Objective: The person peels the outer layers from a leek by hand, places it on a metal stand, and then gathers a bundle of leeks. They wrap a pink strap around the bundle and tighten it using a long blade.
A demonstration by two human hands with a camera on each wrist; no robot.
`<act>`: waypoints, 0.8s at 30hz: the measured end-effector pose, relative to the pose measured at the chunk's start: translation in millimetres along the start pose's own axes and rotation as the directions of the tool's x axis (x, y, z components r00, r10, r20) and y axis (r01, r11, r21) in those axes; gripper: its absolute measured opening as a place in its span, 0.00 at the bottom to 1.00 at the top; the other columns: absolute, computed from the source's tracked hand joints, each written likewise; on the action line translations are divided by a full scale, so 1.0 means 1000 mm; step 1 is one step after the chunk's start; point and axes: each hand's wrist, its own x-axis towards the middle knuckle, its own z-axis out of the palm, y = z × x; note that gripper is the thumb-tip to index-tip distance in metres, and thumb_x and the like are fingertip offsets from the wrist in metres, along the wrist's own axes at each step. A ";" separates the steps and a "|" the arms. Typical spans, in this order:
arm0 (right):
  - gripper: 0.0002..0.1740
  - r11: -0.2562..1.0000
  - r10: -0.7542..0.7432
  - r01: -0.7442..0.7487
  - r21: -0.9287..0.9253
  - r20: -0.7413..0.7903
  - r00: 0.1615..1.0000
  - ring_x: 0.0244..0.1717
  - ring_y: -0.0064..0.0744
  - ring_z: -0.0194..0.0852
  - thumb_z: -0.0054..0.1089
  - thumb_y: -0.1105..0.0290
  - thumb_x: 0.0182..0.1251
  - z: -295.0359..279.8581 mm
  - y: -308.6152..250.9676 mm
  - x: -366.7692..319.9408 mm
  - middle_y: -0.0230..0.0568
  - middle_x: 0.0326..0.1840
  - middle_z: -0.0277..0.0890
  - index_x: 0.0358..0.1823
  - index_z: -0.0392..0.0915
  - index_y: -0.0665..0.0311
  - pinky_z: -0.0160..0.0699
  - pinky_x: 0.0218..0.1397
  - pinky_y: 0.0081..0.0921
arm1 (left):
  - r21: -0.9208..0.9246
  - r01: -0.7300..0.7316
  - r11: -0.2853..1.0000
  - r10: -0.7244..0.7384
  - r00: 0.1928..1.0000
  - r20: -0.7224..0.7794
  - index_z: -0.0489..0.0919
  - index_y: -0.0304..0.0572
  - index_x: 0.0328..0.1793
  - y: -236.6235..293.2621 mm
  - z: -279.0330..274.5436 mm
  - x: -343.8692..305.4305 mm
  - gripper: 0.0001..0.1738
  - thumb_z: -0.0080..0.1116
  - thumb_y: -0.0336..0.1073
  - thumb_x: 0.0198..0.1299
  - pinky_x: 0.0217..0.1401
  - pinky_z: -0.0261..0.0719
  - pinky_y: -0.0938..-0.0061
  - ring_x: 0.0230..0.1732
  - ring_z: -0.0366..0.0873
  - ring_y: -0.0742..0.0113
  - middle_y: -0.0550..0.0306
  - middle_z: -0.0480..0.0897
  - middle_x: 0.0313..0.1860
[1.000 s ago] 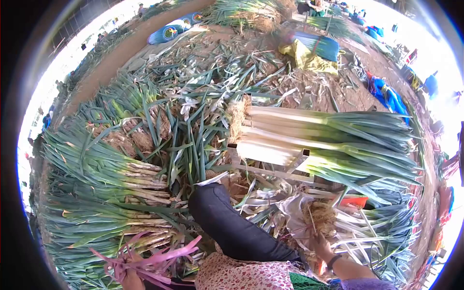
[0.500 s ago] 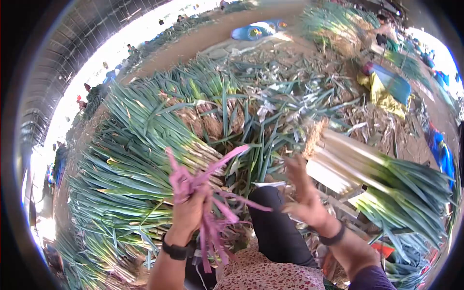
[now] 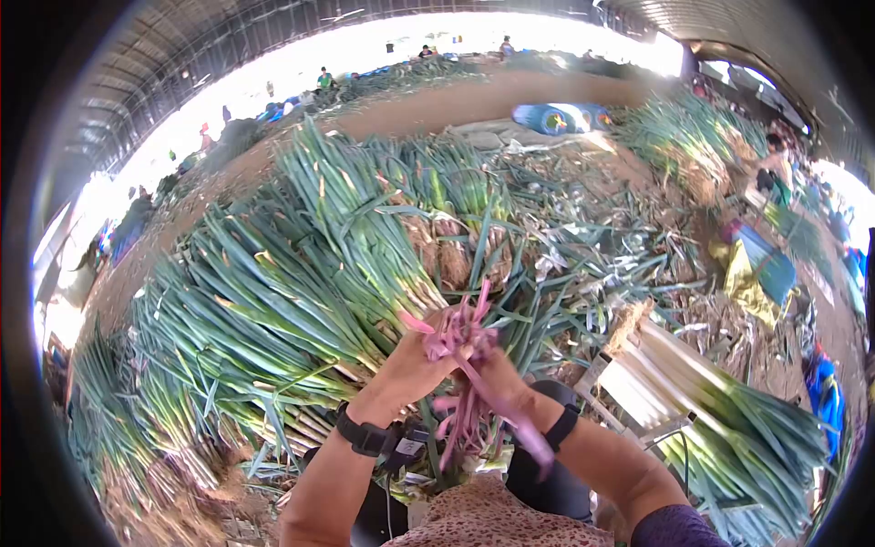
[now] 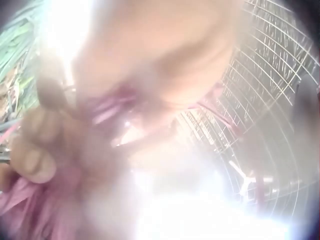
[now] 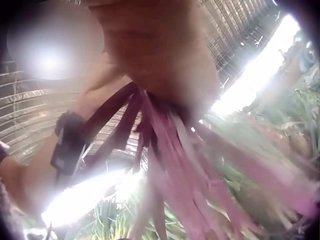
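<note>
In front of my lap, a bunch of pink strips (image 3: 467, 333) is gathered between my two hands, with loose ends hanging below. My left hand (image 3: 421, 363) grips the bunch from the left. Against it from the other side, my right hand (image 3: 501, 381) has its fingers on the strips, somewhat blurred. The right wrist view shows the pink strips (image 5: 172, 155) fanning down from under a hand. In the left wrist view, curled fingers (image 4: 37, 165) close over more pink strips (image 4: 37, 210). Strong glare hides much of that view.
Green onions (image 3: 264, 301) lie heaped on the left. A row of cleaned green onions (image 3: 720, 383) rests on a low metal frame (image 3: 597, 376) to the right. Leaf scraps (image 3: 583, 246) cover the ground ahead. Farther off are blue rolls (image 3: 551, 118) and a yellow sack (image 3: 747, 283).
My left hand has risen from the lower left with the pink strips. My right hand has left the onions at right, and both hands now meet at the strips. The view has swung left.
</note>
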 end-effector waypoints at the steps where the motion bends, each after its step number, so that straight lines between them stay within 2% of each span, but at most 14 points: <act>1: 0.14 0.777 -0.263 0.153 -0.611 -0.094 0.960 0.39 0.38 0.73 0.48 0.82 0.57 -0.006 0.020 0.010 0.35 0.40 0.75 0.45 0.74 0.65 0.75 0.40 0.31 | -0.132 0.026 0.991 -0.043 0.991 -0.125 0.68 0.38 0.63 0.002 -0.005 -0.008 0.23 0.53 0.26 0.60 0.40 0.74 0.80 0.40 0.73 0.76 0.58 0.76 0.46; 2: 0.08 0.995 -0.038 0.068 0.068 -0.364 0.931 0.32 0.33 0.70 0.46 0.78 0.61 -0.016 0.023 0.017 0.34 0.33 0.72 0.39 0.74 0.62 0.71 0.34 0.29 | -0.262 0.031 0.964 -0.096 0.966 -0.241 0.69 0.38 0.62 0.004 -0.007 -0.021 0.23 0.54 0.26 0.59 0.39 0.74 0.80 0.41 0.73 0.77 0.57 0.76 0.46; 3: 0.06 0.689 0.314 0.079 0.720 -0.395 0.863 0.24 0.28 0.67 0.45 0.73 0.64 -0.026 0.026 0.023 0.33 0.25 0.68 0.33 0.73 0.59 0.68 0.28 0.26 | -0.389 0.016 0.921 -0.161 0.926 -0.343 0.70 0.38 0.61 0.004 -0.007 -0.034 0.22 0.55 0.27 0.59 0.38 0.74 0.80 0.41 0.73 0.77 0.56 0.77 0.46; 6: 0.09 0.624 0.298 0.284 0.728 -0.558 0.775 0.16 0.22 0.56 0.52 0.63 0.66 -0.034 0.005 0.033 0.28 0.16 0.58 0.29 0.69 0.57 0.64 0.23 0.25 | -0.320 0.407 0.856 -0.316 0.900 0.300 0.72 0.40 0.59 -0.036 0.016 -0.074 0.20 0.54 0.40 0.64 0.46 0.74 0.79 0.51 0.70 0.75 0.53 0.76 0.50; 8: 0.10 0.600 0.354 0.231 0.766 -0.513 0.782 0.16 0.23 0.58 0.52 0.60 0.66 -0.010 -0.018 0.030 0.28 0.15 0.59 0.30 0.70 0.57 0.64 0.22 0.24 | -0.535 0.499 0.681 -0.342 0.864 0.370 0.73 0.42 0.58 -0.018 0.066 -0.087 0.22 0.49 0.49 0.66 0.52 0.72 0.75 0.52 0.71 0.73 0.57 0.76 0.51; 10: 0.09 0.690 0.328 0.121 0.713 -0.457 0.827 0.14 0.22 0.59 0.49 0.64 0.68 0.018 -0.014 0.008 0.28 0.17 0.63 0.32 0.70 0.60 0.58 0.17 0.21 | -0.814 0.405 0.416 -0.372 0.893 0.254 0.72 0.37 0.56 -0.054 0.091 -0.083 0.21 0.54 0.44 0.63 0.53 0.72 0.73 0.47 0.75 0.70 0.57 0.79 0.45; 13: 0.10 0.585 0.461 -0.040 0.810 -0.292 0.838 0.19 0.22 0.59 0.47 0.63 0.69 0.040 -0.001 -0.045 0.29 0.18 0.59 0.42 0.71 0.62 0.59 0.21 0.22 | -0.979 0.202 0.010 -0.434 0.883 0.178 0.75 0.46 0.48 -0.037 0.056 -0.071 0.17 0.46 0.50 0.67 0.50 0.73 0.67 0.44 0.78 0.66 0.57 0.81 0.41; 15: 0.09 0.445 0.574 -0.070 0.893 -0.224 0.787 0.17 0.20 0.53 0.48 0.64 0.70 0.036 0.002 -0.075 0.26 0.17 0.54 0.43 0.71 0.60 0.57 0.21 0.20 | -0.944 -0.064 -0.323 -0.202 0.979 0.003 0.76 0.46 0.43 -0.112 0.056 -0.078 0.17 0.47 0.51 0.66 0.41 0.75 0.67 0.34 0.79 0.66 0.61 0.82 0.33; 18: 0.09 0.609 0.415 -0.152 0.779 -0.149 0.897 0.23 0.24 0.62 0.48 0.65 0.69 0.025 0.022 -0.107 0.31 0.22 0.64 0.45 0.71 0.61 0.64 0.25 0.23 | -0.925 0.313 0.216 -0.639 0.762 0.108 0.74 0.45 0.38 -0.115 0.049 -0.089 0.13 0.52 0.46 0.63 0.34 0.75 0.65 0.29 0.79 0.59 0.59 0.82 0.32; 19: 0.09 0.714 0.331 -0.175 0.678 -0.106 0.938 0.25 0.26 0.65 0.48 0.66 0.69 0.024 0.022 -0.111 0.33 0.24 0.66 0.45 0.71 0.62 0.66 0.27 0.25 | -0.614 0.483 0.624 -0.609 0.793 0.006 0.74 0.44 0.37 -0.119 0.054 -0.092 0.13 0.52 0.45 0.62 0.33 0.75 0.64 0.29 0.79 0.57 0.56 0.81 0.31; 20: 0.10 0.810 0.247 -0.181 0.558 -0.045 0.968 0.27 0.29 0.68 0.48 0.66 0.69 0.022 0.021 -0.111 0.36 0.26 0.69 0.46 0.71 0.63 0.68 0.29 0.27 | -0.126 0.520 0.845 -0.530 0.845 -0.068 0.75 0.43 0.36 -0.123 0.062 -0.090 0.12 0.53 0.44 0.61 0.32 0.75 0.63 0.29 0.79 0.54 0.53 0.81 0.30; 21: 0.11 0.955 0.009 0.002 0.297 -0.036 0.999 0.30 0.32 0.69 0.48 0.66 0.69 0.022 0.018 -0.106 0.38 0.28 0.70 0.46 0.71 0.64 0.69 0.32 0.29 | 0.400 0.425 0.812 -0.428 0.899 -0.086 0.75 0.42 0.36 -0.126 0.070 -0.089 0.11 0.53 0.43 0.59 0.32 0.75 0.61 0.29 0.79 0.51 0.51 0.81 0.28; 23: 0.12 0.871 -0.405 0.434 -0.230 0.163 0.900 0.34 0.37 0.72 0.49 0.66 0.68 0.025 -0.013 -0.084 0.43 0.32 0.72 0.47 0.71 0.67 0.72 0.36 0.33 | 0.497 0.141 0.857 -0.219 0.970 0.103 0.77 0.41 0.36 -0.091 0.067 -0.094 0.11 0.52 0.41 0.56 0.33 0.77 0.61 0.32 0.79 0.47 0.44 0.80 0.28; 24: 0.11 0.967 -0.155 0.178 -0.183 0.132 0.979 0.35 0.38 0.73 0.50 0.66 0.68 0.027 -0.002 -0.077 0.44 0.32 0.74 0.43 0.73 0.67 0.72 0.37 0.34 | 0.485 -0.008 0.875 -0.080 0.984 0.160 0.77 0.41 0.36 -0.084 0.065 -0.099 0.11 0.51 0.40 0.56 0.33 0.77 0.61 0.32 0.79 0.47 0.44 0.80 0.28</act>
